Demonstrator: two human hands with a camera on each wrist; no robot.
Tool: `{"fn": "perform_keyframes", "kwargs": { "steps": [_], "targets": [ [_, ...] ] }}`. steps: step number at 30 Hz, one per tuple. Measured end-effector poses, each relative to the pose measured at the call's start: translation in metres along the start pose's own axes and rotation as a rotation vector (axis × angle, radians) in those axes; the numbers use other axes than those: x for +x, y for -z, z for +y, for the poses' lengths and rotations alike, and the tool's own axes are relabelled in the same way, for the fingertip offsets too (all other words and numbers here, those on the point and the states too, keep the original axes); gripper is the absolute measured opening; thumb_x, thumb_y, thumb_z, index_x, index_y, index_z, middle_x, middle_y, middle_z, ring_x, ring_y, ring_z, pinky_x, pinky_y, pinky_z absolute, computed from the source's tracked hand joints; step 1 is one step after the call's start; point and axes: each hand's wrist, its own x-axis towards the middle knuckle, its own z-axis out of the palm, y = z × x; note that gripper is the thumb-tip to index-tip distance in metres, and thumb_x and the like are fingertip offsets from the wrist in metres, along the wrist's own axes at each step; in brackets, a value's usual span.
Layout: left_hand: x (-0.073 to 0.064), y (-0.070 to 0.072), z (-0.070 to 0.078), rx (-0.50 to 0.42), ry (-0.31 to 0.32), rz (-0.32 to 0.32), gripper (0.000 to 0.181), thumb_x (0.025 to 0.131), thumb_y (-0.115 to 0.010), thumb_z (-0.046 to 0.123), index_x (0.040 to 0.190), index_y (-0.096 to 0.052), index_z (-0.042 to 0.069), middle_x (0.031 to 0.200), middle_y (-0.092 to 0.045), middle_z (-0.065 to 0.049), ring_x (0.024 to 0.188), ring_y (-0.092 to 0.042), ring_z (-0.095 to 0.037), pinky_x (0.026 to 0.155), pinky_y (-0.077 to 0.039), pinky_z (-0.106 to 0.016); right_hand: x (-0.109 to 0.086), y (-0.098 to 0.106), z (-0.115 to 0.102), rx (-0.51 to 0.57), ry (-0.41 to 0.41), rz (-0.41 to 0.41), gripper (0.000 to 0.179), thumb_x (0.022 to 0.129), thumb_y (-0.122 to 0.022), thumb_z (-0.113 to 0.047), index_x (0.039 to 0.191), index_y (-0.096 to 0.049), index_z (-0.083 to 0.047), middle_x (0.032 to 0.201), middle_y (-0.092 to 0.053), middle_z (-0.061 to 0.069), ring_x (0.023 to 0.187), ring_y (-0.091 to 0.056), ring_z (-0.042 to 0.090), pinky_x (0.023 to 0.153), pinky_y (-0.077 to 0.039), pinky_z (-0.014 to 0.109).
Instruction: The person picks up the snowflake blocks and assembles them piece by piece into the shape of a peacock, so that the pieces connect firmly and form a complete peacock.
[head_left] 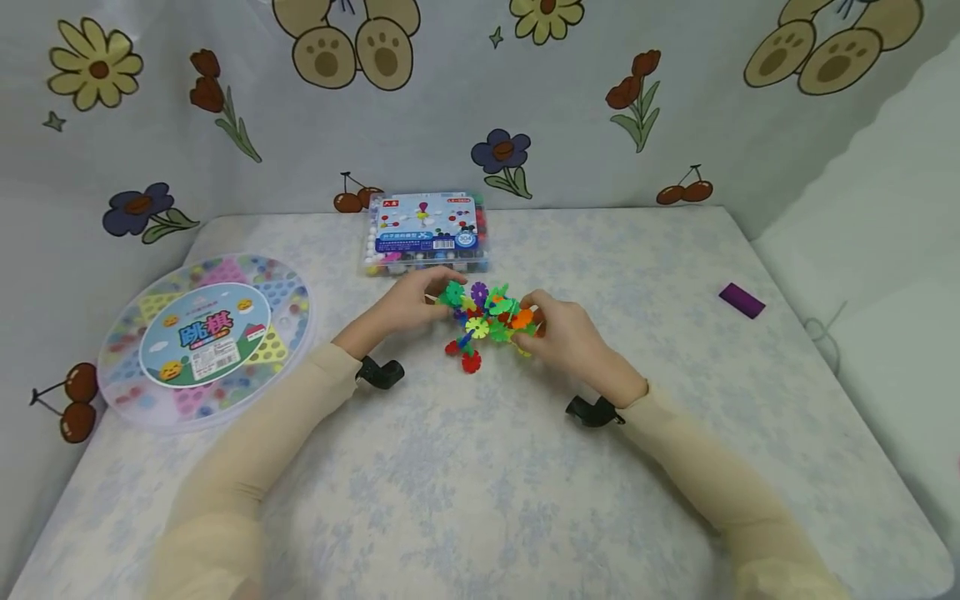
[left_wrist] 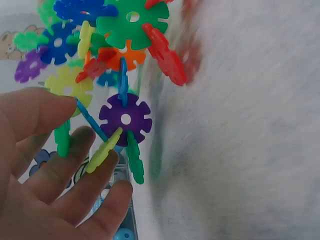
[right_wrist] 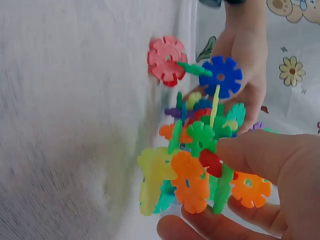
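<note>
2 hands (head_left: 491,321) close together, fingers curled, pinching

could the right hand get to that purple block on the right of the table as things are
Probably yes: the table between the right hand and the purple block looks bare, but that hand is gripping the snowflake-piece model and would have to let go first.

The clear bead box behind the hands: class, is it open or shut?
Shut: the bead box has its labelled lid lying flat over the beads.
</note>
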Motion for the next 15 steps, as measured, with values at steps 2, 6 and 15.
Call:
{"fn": "perform_keyframes", "kwargs": {
  "steps": [2,6,15],
  "targets": [
    [-0.007,-0.002,0.0,0.017,0.007,0.022,0.05,0.093,-0.068,0.007,0.142,-0.055,0.008,0.144,-0.059,-0.013,0.129,-0.06,-0.035,0.106,-0.053,-0.05,0.006,0.003,0.006,0.005,0.0,-0.021,0.046,0.09,-0.077,-0.022,0.128,-0.058,-0.003,0.095,-0.073,0.014,0.08,-0.066,0.025,0.07,-0.057,0.037],
    [-0.022,-0.009,0.006,0.037,-0.001,0.088,0.049,0.091,-0.073,0.012,0.138,-0.058,0.007,0.134,-0.065,-0.014,0.117,-0.065,-0.033,0.1,-0.055,-0.049,0.019,0.009,0.016,0.053,0.002,-0.065,0.047,0.092,-0.074,-0.019,0.133,-0.057,-0.004,0.105,-0.074,0.017,0.093,-0.069,0.03,0.078,-0.06,0.042],
    [-0.038,-0.027,0.015,0.092,0.0,0.15,0.044,0.091,-0.076,0.018,0.131,-0.06,0.011,0.12,-0.07,-0.013,0.101,-0.07,-0.029,0.091,-0.058,-0.045,0.032,0.015,0.027,0.114,-0.001,-0.1,0.048,0.094,-0.071,-0.016,0.138,-0.056,-0.007,0.123,-0.07,0.019,0.106,-0.066,0.035,0.093,-0.056,0.049]
  ]
}}
